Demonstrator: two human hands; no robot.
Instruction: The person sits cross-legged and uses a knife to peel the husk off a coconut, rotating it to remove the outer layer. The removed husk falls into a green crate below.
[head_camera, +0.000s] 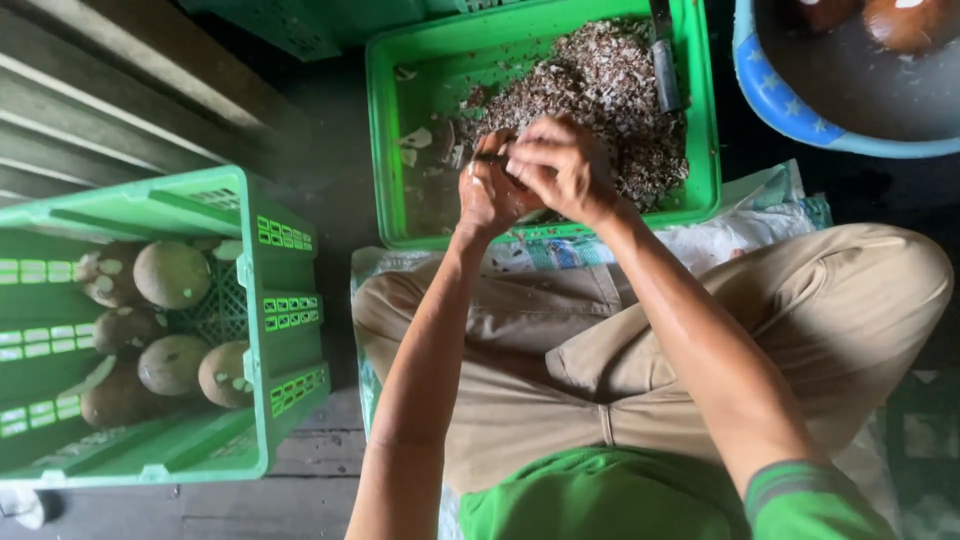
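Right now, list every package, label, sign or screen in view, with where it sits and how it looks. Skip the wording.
Printed woven sack: spread flat under the person's legs, beside the green tray; white with teal and blue printing, crumpled at the edges.
No signs, screens or separate labels show.
The left hand and right hand meet over the tray, not touching the sack.

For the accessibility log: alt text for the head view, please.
Seated person's left hand and right hand meet over a green tray of brown shavings. A green crate of round brown fruits stands alongside.
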